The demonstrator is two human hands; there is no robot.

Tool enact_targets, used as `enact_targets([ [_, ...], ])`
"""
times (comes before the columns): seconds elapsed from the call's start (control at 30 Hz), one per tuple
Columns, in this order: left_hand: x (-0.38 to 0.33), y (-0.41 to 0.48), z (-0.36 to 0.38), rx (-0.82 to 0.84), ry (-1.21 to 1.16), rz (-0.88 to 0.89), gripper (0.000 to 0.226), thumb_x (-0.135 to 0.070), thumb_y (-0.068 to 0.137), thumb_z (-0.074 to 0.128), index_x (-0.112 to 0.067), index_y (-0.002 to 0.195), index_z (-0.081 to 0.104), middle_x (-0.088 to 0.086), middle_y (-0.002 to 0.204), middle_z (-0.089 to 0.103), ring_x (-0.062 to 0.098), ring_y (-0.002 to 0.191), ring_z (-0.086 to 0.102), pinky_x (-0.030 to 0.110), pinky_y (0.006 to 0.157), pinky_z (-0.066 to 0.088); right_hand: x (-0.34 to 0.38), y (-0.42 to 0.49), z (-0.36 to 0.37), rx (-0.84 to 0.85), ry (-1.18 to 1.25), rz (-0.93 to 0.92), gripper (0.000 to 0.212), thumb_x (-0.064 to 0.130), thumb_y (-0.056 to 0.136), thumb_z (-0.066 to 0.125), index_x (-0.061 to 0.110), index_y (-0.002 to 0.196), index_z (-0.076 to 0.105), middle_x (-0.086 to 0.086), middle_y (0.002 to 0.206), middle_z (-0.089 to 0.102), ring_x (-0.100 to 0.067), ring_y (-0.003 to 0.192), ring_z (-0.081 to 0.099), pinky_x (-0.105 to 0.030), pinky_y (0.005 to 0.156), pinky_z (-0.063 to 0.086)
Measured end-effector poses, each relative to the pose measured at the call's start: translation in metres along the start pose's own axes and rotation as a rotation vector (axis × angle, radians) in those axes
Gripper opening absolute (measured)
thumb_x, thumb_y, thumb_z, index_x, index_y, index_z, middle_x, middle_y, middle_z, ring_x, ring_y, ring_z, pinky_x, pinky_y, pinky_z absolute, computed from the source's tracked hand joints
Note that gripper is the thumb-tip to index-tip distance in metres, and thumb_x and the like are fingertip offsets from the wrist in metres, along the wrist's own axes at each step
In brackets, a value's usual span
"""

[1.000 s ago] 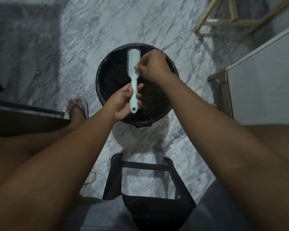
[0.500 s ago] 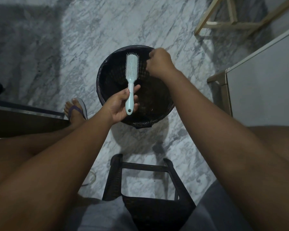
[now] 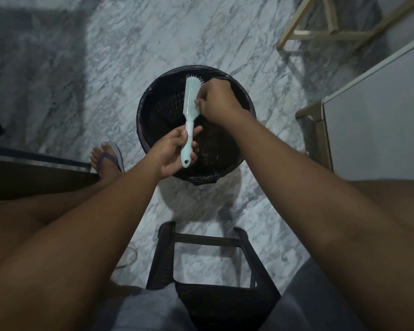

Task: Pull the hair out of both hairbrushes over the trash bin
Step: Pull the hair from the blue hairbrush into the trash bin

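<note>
Above marble floor (image 3: 153,32) and trash bin (image 3: 144,103), left hand (image 3: 175,151) grips the hairbrush (image 3: 192,96), right hand (image 3: 216,101) pinches its bristles, apparently mid-clean; second brush unseen.

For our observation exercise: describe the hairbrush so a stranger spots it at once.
Find the round black trash bin on the marble floor. Over it the left hand grips the hairbrush by its handle. It alone is pale mint.

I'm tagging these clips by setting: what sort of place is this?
Probably a room in a home: a marble floor, a lined trash bin standing on it, a dark stool and a pale wooden frame nearby.
</note>
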State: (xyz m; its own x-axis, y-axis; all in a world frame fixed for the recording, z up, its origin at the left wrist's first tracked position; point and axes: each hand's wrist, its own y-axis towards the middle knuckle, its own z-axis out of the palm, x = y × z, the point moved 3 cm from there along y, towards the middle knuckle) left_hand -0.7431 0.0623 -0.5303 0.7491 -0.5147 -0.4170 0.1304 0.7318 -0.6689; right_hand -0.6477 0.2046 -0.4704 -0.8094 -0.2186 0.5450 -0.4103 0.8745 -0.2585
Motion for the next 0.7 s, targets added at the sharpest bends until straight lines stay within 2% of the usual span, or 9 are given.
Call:
enact_targets([
  [0.13, -0.001, 0.002, -0.003, -0.033, -0.048, 0.009, 0.037, -0.014, 0.105, 0.042, -0.012, 0.141, 0.047, 0.001, 0.129, 0.067, 0.012, 0.072, 0.059, 0.028, 0.056, 0.049, -0.003, 0.003, -0.017, -0.213, 0.261, 0.094, 0.024, 0.012, 0.094, 0.048, 0.004, 0.087, 0.07, -0.01, 0.084, 0.071, -0.025, 0.076, 0.068, -0.039, 0.072, 0.059],
  [0.23, 0.0, 0.001, -0.007, -0.038, -0.028, 0.009, 0.037, -0.015, 0.105, 0.043, -0.013, 0.141, 0.048, 0.0, 0.129, 0.067, 0.011, 0.072, 0.059, 0.028, 0.057, 0.05, -0.004, 0.005, -0.031, -0.323, 0.348, 0.107, 0.039, 0.023, 0.101, 0.039, 0.004, 0.086, 0.07, -0.01, 0.077, 0.072, -0.026, 0.071, 0.068, -0.039, 0.069, 0.057],
  [0.33, 0.0, 0.0, -0.005, -0.033, -0.05, 0.021, 0.037, -0.014, 0.104, 0.043, -0.013, 0.141, 0.048, 0.0, 0.129, 0.067, 0.011, 0.073, 0.058, 0.028, 0.058, 0.049, -0.013, 0.005, -0.026, -0.167, 0.132, 0.118, 0.029, 0.017, 0.096, 0.046, 0.001, 0.091, 0.071, -0.015, 0.092, 0.073, -0.032, 0.089, 0.069, -0.037, 0.081, 0.055],
  [0.4, -0.001, -0.001, -0.002, -0.028, -0.057, 0.028, 0.037, -0.014, 0.104, 0.043, -0.013, 0.14, 0.048, -0.001, 0.127, 0.068, 0.011, 0.074, 0.057, 0.027, 0.058, 0.049, -0.024, -0.001, -0.017, -0.041, 0.001, 0.15, 0.019, 0.012, 0.088, 0.058, 0.007, 0.1, 0.072, -0.013, 0.107, 0.072, -0.028, 0.103, 0.066, -0.028, 0.087, 0.052],
  [0.5, -0.004, -0.002, 0.0, -0.028, -0.057, 0.035, 0.036, -0.014, 0.104, 0.042, -0.012, 0.139, 0.049, 0.0, 0.127, 0.068, 0.011, 0.074, 0.057, 0.027, 0.057, 0.048, -0.038, -0.016, 0.001, 0.177, -0.092, 0.196, 0.025, 0.008, 0.088, 0.066, 0.004, 0.112, 0.071, -0.015, 0.115, 0.07, -0.029, 0.111, 0.065, -0.029, 0.09, 0.05],
  [0.57, -0.005, -0.002, -0.001, -0.025, -0.054, 0.035, 0.036, -0.014, 0.104, 0.042, -0.013, 0.139, 0.049, 0.0, 0.128, 0.067, 0.011, 0.074, 0.057, 0.027, 0.057, 0.049, -0.045, -0.021, 0.009, 0.15, -0.098, 0.221, 0.024, 0.015, 0.088, 0.069, 0.004, 0.11, 0.072, -0.015, 0.111, 0.071, -0.03, 0.108, 0.066, -0.033, 0.091, 0.051],
  [0.63, -0.005, -0.002, -0.003, -0.02, -0.05, 0.033, 0.036, -0.014, 0.104, 0.042, -0.013, 0.139, 0.049, 0.0, 0.129, 0.067, 0.011, 0.074, 0.057, 0.027, 0.057, 0.049, -0.048, -0.021, 0.01, 0.053, -0.003, 0.24, 0.021, 0.03, 0.088, 0.071, 0.011, 0.089, 0.077, -0.007, 0.091, 0.076, -0.024, 0.092, 0.071, -0.031, 0.083, 0.054],
  [0.67, -0.005, -0.002, -0.005, -0.018, -0.048, 0.03, 0.036, -0.014, 0.104, 0.042, -0.013, 0.139, 0.049, 0.0, 0.129, 0.066, 0.011, 0.074, 0.057, 0.027, 0.057, 0.049, -0.048, -0.021, 0.01, 0.023, 0.014, 0.242, 0.024, 0.032, 0.089, 0.069, 0.011, 0.08, 0.074, -0.004, 0.083, 0.075, -0.023, 0.088, 0.072, -0.03, 0.08, 0.053],
  [0.7, -0.005, -0.002, -0.005, -0.016, -0.047, 0.024, 0.036, -0.014, 0.104, 0.042, -0.013, 0.14, 0.049, 0.0, 0.13, 0.066, 0.011, 0.074, 0.058, 0.027, 0.057, 0.049, -0.047, -0.021, 0.011, 0.042, -0.017, 0.248, 0.017, 0.027, 0.089, 0.067, 0.013, 0.083, 0.072, -0.005, 0.087, 0.074, -0.025, 0.094, 0.071, -0.03, 0.082, 0.052],
])
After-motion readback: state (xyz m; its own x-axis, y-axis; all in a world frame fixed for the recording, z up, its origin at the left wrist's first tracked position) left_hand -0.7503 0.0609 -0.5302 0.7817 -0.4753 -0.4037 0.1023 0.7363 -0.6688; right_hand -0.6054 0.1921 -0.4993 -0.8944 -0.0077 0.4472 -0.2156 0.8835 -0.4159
